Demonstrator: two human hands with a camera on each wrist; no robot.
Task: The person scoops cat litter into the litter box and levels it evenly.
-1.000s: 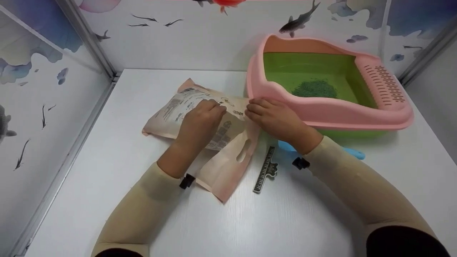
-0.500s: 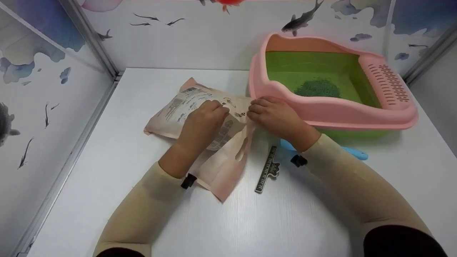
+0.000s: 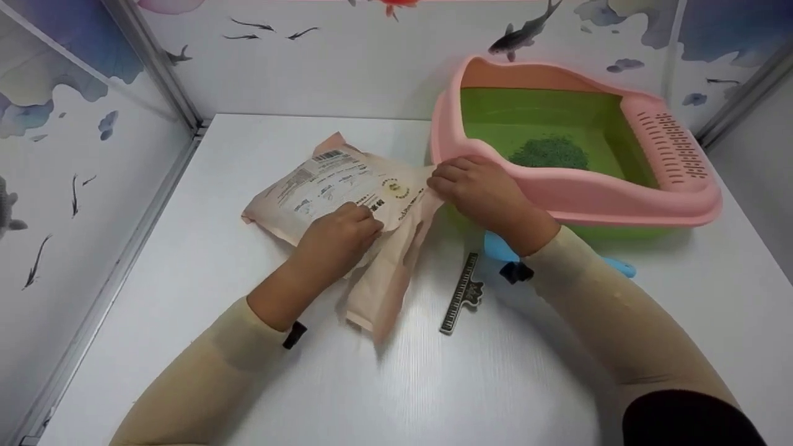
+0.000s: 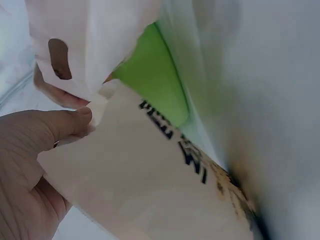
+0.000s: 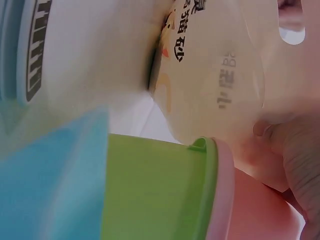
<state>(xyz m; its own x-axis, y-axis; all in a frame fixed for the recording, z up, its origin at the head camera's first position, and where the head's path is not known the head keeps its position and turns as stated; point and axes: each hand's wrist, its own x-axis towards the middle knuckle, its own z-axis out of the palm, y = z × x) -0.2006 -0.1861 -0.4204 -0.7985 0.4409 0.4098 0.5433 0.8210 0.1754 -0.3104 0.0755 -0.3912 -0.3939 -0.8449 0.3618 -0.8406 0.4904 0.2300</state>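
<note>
A pale pink cat litter bag (image 3: 310, 189) with a printed label lies tilted on the table. Its top strip (image 3: 387, 282), which has a handle hole, hangs toward the table's front. With thumb and fingers my left hand (image 3: 339, 241) pinches the bag's edge; in the left wrist view the thumb presses on the paper. At the bag's right corner my right hand (image 3: 480, 189) grips the pink paper, close to the litter box wall. The right wrist view shows the right thumb (image 5: 280, 135) against the bag. Some right fingers are hidden behind the paper.
A pink and green litter box (image 3: 595, 198) stands at the back right, with green granules (image 3: 551, 153) inside. Partly under the right forearm lies a blue scoop (image 3: 500, 248). A black and silver clip (image 3: 460, 297) lies between the bag and the right wrist.
My left hand has moved toward the front and left, pulling the bag's edge, so more of the label shows. The top strip has folded narrower. My right hand stays at the corner.
</note>
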